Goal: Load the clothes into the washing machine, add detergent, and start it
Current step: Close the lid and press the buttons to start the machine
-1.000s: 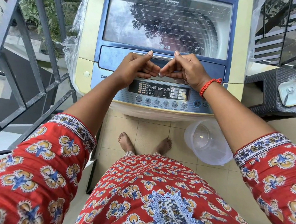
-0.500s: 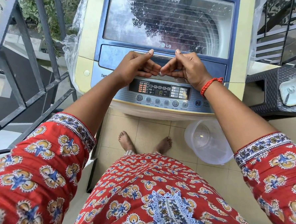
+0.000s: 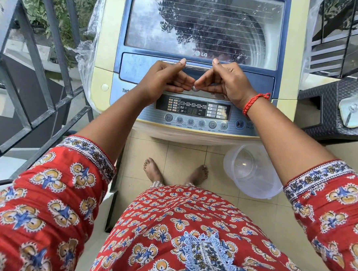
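Note:
A cream and blue top-loading washing machine (image 3: 102, 62) stands in front of me, its glass lid (image 3: 204, 22) lying down flat. My left hand (image 3: 164, 79) and my right hand (image 3: 229, 82) grip the lid's front edge side by side. Both thumbs rest on the chrome handle bar (image 3: 197, 65) and the fingers curl under the edge. Just below the hands is the control panel (image 3: 193, 109) with its display and a row of round buttons. The start/pause button (image 3: 239, 124) is at its right end. Reflections on the glass hide the drum's contents.
A clear plastic tub (image 3: 251, 172) sits on the tiled floor by my right foot, under the machine's front. A black woven stand (image 3: 327, 113) with a small dish (image 3: 353, 112) is at the right. A metal railing (image 3: 33, 60) runs along the left.
Both hands stay on the lid's front edge in nearly the same grip. The panel display looks dimmer than half a second ago.

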{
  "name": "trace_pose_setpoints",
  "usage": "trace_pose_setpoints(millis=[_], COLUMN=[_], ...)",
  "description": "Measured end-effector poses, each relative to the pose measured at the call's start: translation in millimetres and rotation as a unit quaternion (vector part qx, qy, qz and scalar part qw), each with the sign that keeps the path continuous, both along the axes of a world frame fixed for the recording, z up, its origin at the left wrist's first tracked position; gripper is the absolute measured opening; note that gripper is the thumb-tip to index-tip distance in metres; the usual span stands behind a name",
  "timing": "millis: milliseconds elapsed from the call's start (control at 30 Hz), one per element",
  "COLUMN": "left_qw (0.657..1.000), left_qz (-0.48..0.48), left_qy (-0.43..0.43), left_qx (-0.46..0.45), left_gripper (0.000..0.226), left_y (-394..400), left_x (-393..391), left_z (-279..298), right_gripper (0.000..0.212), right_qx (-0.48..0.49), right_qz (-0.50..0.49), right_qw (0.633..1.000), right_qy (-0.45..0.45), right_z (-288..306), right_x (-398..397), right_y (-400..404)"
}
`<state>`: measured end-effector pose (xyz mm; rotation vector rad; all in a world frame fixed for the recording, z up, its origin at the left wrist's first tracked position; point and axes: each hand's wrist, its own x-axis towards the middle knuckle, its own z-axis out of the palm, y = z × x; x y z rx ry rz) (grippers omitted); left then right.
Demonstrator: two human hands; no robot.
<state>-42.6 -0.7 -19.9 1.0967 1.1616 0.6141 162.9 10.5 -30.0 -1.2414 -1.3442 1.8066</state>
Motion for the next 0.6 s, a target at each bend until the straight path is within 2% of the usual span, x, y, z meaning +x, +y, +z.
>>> trace_pose_setpoints(millis=[600], left_qw=[1.000], left_qz=[0.000], left_qy=[0.007], left_qx=[0.000], left_gripper=[0.051], left_y=[-0.4], left_x=[-0.5], left_z=[1.3], right_gripper=[0.057], right_qx=[-0.003], right_qz=[0.002], right_qw=[1.000], right_qy=[0.003], right_z=[-0.2], right_x=[0.5], right_y=[0.7])
